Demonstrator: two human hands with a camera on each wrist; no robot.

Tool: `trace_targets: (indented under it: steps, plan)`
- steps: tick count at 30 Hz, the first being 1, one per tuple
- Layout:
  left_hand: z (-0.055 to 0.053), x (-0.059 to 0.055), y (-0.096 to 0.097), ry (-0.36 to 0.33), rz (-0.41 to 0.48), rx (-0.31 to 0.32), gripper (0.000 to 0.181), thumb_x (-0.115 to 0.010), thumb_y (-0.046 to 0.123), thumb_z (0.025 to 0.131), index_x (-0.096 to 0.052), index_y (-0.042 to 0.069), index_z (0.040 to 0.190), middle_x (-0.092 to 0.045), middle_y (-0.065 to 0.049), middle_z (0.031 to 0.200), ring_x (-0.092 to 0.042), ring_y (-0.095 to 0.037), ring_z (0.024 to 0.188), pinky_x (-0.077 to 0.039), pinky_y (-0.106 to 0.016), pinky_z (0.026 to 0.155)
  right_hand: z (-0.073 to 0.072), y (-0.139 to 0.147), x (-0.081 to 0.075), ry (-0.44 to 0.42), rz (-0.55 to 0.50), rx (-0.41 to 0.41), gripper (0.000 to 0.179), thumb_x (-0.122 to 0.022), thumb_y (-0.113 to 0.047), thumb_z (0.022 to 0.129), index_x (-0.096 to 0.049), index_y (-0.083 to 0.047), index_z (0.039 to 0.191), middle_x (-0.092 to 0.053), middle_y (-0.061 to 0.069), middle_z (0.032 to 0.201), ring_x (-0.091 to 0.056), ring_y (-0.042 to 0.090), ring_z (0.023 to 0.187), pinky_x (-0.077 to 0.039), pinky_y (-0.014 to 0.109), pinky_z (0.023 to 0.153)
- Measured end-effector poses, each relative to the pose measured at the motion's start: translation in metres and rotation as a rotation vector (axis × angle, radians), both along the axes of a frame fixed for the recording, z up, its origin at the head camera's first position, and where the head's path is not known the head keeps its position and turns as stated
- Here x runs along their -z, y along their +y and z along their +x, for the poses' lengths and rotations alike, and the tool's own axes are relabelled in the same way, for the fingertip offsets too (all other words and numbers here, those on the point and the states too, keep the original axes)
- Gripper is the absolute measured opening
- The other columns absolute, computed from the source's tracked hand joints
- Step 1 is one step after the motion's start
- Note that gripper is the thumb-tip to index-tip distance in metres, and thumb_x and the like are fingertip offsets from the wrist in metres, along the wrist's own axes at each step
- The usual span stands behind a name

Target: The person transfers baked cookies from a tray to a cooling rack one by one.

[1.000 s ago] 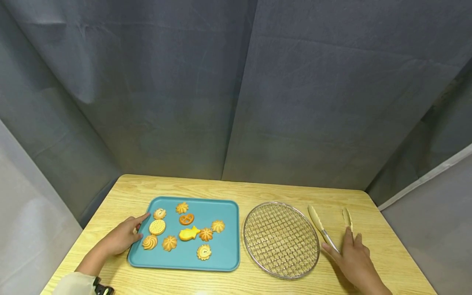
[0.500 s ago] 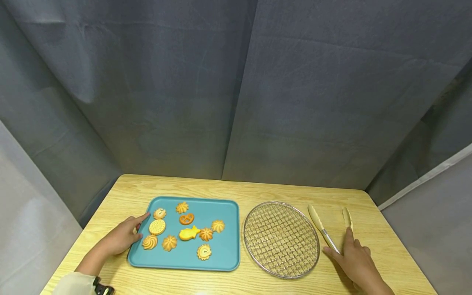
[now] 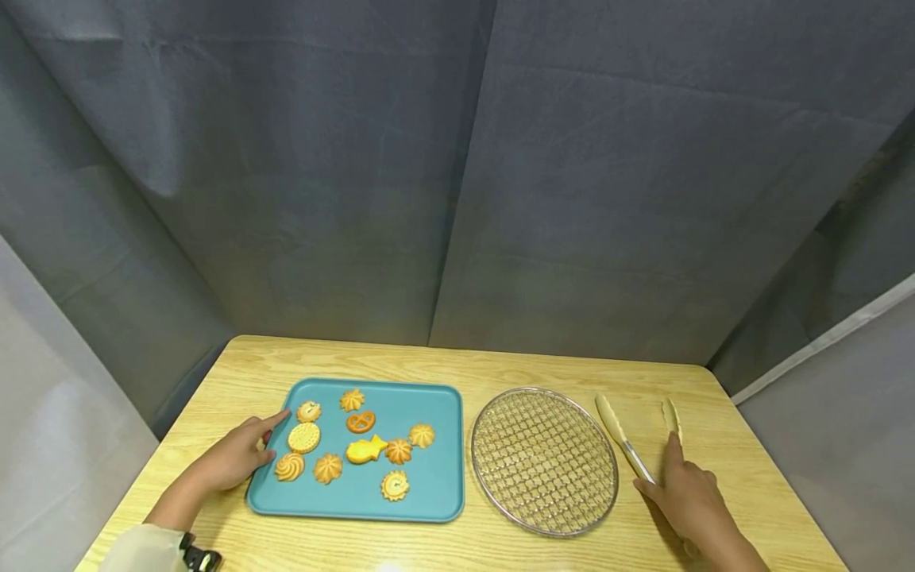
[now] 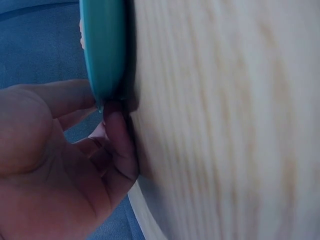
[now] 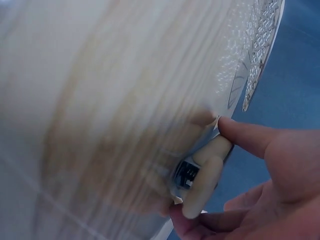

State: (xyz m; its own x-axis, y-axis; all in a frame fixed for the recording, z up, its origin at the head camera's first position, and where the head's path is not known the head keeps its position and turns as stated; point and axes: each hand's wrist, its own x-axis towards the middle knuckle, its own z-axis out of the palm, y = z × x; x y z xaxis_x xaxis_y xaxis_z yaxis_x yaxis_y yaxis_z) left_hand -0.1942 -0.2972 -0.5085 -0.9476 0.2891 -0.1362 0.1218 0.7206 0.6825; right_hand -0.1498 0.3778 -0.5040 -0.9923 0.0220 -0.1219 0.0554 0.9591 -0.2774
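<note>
At the left edge of a blue-green tray [image 3: 436,496], my left hand [image 3: 230,458] holds the rim. In the left wrist view its thumb lies over the tray's edge [image 4: 106,47] and curled fingers [image 4: 119,132] are tucked beneath. Several cookies sit scattered on the tray, among them a fish-shaped cookie [image 3: 363,451], a pretzel [image 3: 360,422] and a round dotted biscuit [image 3: 303,438]. On the right, my right hand [image 3: 692,499] grips food tongs [image 3: 610,419] with cream tips, thumb on one arm and fingers on the other. The tongs' arms are spread; their rear end is hidden under the palm.
Between tray and tongs lies a round wire rack [image 3: 543,461] on the wooden table [image 3: 500,365]. Grey curtains [image 3: 572,199] hang behind the table and at both sides.
My right thumb has shifted a little to the right, closer to the index finger, and the hand has settled around the tongs. My left hand, the tray and the rack stay in place.
</note>
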Motion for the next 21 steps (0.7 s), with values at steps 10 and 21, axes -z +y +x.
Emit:
trace_targets:
  steps: [10,21]
  plan:
    - [0.000,-0.001,-0.001,-0.018,0.002,0.008,0.067,-0.064,-0.001,0.097,-0.035,-0.006,0.158,-0.048,-0.011,0.101,-0.039,-0.020,0.073,-0.036,-0.028,0.065,-0.003,0.007,-0.009,-0.050,-0.076,0.047,0.118,-0.074,-0.040,0.094,0.006,0.024,0.151,-0.049,0.054,0.119,-0.058,0.065,0.103,-0.052,0.064,0.078]
    - [-0.001,0.000,-0.001,-0.021,-0.001,0.000,0.067,-0.064,-0.001,0.098,-0.034,-0.005,0.158,-0.048,-0.010,0.100,-0.039,-0.020,0.073,-0.036,-0.028,0.064,-0.011,0.018,-0.013,-0.081,-0.098,0.114,0.115,-0.070,-0.040,0.091,0.006,0.017,0.156,-0.040,0.056,0.126,-0.054,0.068,0.106,-0.050,0.062,0.071]
